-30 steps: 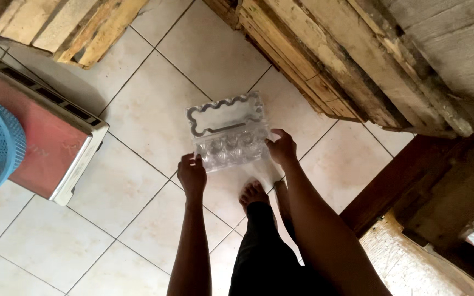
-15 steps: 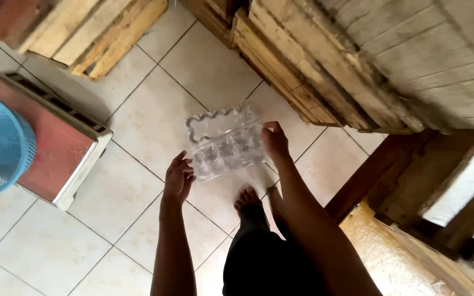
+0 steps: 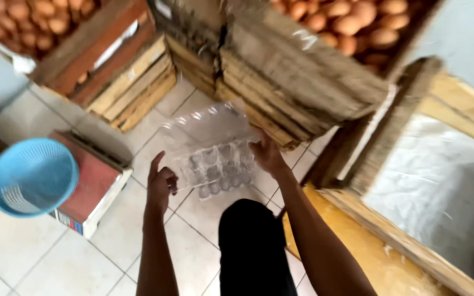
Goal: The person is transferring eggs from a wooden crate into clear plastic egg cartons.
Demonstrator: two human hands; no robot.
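A clear plastic egg carton (image 3: 210,151) hangs open in front of me, its lid flipped up and its cups empty. My right hand (image 3: 266,155) grips the carton's right edge. At the carton's left edge is my left hand (image 3: 161,182), fingers curled against it with the index finger pointing up. My dark trouser leg (image 3: 253,246) shows below, over a white tiled floor (image 3: 72,257).
A blue mesh basket (image 3: 31,175) sits on a red-topped scale (image 3: 91,183) at the left. Wooden crates filled with brown eggs (image 3: 23,19) stand at the upper left and upper right (image 3: 352,19). At the right, a wooden frame (image 3: 390,246) holds white sheeting.
I have lifted the carton up from near the floor and my view has risen, so the egg crates now show. My left hand has shifted to the carton's left edge.
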